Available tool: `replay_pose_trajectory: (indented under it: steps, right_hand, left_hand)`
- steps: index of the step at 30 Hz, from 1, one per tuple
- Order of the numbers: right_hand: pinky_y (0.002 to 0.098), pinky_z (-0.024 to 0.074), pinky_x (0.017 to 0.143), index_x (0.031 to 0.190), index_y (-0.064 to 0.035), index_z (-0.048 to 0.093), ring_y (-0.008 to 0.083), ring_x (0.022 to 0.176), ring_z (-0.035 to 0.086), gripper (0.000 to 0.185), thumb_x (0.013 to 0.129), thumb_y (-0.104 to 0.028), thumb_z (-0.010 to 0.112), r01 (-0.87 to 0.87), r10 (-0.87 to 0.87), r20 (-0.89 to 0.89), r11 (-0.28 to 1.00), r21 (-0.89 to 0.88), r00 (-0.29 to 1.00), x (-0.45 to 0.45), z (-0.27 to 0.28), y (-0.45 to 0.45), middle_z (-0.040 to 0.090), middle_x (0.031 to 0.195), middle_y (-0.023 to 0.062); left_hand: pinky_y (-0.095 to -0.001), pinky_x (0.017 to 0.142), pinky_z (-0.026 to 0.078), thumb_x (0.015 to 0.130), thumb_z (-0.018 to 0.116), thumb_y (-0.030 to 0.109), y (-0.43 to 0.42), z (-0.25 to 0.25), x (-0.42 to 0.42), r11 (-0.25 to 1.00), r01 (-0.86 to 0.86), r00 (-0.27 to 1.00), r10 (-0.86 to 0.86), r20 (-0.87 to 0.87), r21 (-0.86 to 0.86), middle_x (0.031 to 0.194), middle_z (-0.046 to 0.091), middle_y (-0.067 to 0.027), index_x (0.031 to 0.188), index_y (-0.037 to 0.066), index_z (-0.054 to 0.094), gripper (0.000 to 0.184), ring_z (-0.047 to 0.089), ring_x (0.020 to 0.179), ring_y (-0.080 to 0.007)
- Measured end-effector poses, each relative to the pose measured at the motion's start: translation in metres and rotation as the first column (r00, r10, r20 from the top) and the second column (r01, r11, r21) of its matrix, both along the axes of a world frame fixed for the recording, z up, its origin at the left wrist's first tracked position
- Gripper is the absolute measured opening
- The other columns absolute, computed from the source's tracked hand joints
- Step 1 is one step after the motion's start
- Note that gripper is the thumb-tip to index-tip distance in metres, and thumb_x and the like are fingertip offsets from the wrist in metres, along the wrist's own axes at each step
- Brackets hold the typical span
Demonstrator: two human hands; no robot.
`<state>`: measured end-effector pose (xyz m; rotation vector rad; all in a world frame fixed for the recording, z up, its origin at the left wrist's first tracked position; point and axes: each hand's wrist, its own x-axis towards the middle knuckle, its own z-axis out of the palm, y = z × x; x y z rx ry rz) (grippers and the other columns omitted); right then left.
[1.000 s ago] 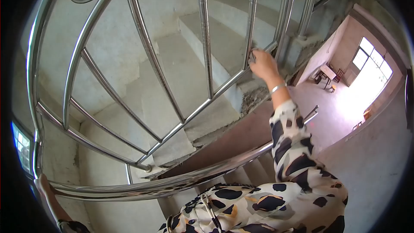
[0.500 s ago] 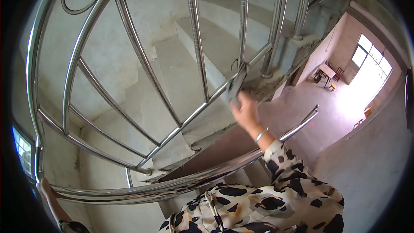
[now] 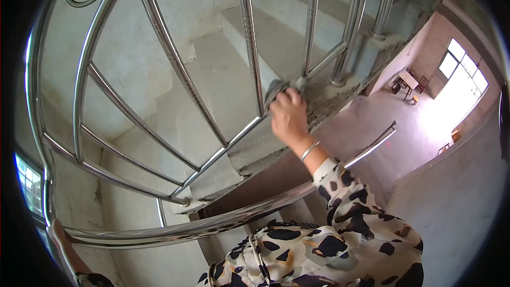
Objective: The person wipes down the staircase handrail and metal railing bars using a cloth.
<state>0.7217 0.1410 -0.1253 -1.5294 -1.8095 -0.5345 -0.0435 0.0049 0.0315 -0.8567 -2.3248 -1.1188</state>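
While left hand [image 3: 60, 237] stays put, right hand [image 3: 289, 117] moves cloth [image 3: 274, 90] down rail [image 3: 244, 133].

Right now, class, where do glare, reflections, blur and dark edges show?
Head view: the far opening is blown out, glare spilling onto the floor; head view: the shiny handrail carries streaked reflections; head view: the grey cloth in the right hand looks slightly blurred; head view: black corners frame the image.

cloth [image 3: 276, 90] partly hidden, left sleeve [image 3: 93, 279] cropped
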Motion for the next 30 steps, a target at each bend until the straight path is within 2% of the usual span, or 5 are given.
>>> replay_pose_trajectory:
  steps: [6, 11, 18, 25, 30]
  right_hand:
    - [0.0329, 0.0430, 0.073, 0.081, -0.0004, 0.056, 0.0173, 0.078, 0.053, 0.013, 0.068, -0.004, 0.059, -0.184, 0.190, -0.877, 0.976, 0.119, 0.442, -0.013, -0.031, -0.033, 0.058, 0.082, 0.0088]
    - [0.0307, 0.0406, 0.083, 0.116, 0.0017, 0.042, 0.0177, 0.095, 0.050, 0.040, 0.080, -0.010, 0.053, 0.092, 0.527, -0.811, 0.848, 0.522, -0.253, 0.053, 0.040, -0.008, 0.050, 0.108, 0.0106]
    - [0.0313, 0.0201, 0.104, 0.136, 0.0052, 0.005, 0.0235, 0.124, 0.027, 0.074, 0.083, -0.014, 0.053, 0.062, 0.413, -0.866, 0.908, 0.413, -0.281, -0.005, -0.014, 0.032, 0.019, 0.140, 0.0183]
    - [0.0360, 0.0474, 0.078, 0.107, -0.0059, 0.049, 0.0197, 0.089, 0.056, 0.026, 0.081, -0.006, 0.049, -0.371, -0.029, -0.649, 0.840, 0.397, -0.760, -0.100, -0.115, 0.014, 0.056, 0.097, 0.0062]
    - [0.0344, 0.0491, 0.073, 0.090, -0.0070, 0.054, 0.0190, 0.080, 0.058, 0.013, 0.077, -0.007, 0.053, -0.230, 0.166, -0.758, 0.893, 0.388, -0.631, -0.051, -0.077, 0.025, 0.057, 0.088, 0.0051]
  left_hand:
    - [-0.0394, 0.048, 0.030, 0.059, 0.052, 0.024, 0.002, -0.004, -0.023, 0.993, -0.112, 0.992, 0.110, -0.066, -0.036, 0.048, 0.039, -0.0082, 0.061, -0.011, 0.049, 0.035, 0.034, 0.049, -0.0176]
    - [-0.0398, 0.049, 0.031, 0.059, 0.052, 0.025, 0.002, -0.001, -0.020, 0.989, -0.105, 0.994, 0.100, -0.044, -0.103, 0.048, 0.040, -0.0103, 0.063, -0.012, 0.050, 0.036, 0.035, 0.049, -0.0183]
    - [-0.0406, 0.050, 0.032, 0.059, 0.052, 0.024, 0.000, 0.010, 0.005, 0.986, -0.043, 0.999, 0.041, -0.018, -0.163, 0.049, 0.042, -0.0119, 0.064, -0.011, 0.051, 0.036, 0.037, 0.050, -0.0195]
    - [-0.0417, 0.051, 0.034, 0.058, 0.051, 0.022, 0.005, 0.006, 0.019, 0.993, -0.103, 0.995, 0.103, -0.002, -0.050, 0.050, 0.044, -0.0131, 0.066, -0.011, 0.054, 0.035, 0.039, 0.049, -0.0222]
    - [-0.0404, 0.052, 0.036, 0.056, 0.052, 0.021, 0.001, 0.011, 0.040, 0.993, -0.066, 0.997, 0.069, 0.020, -0.102, 0.053, 0.047, -0.0143, 0.067, -0.012, 0.054, 0.035, 0.042, 0.052, -0.0217]
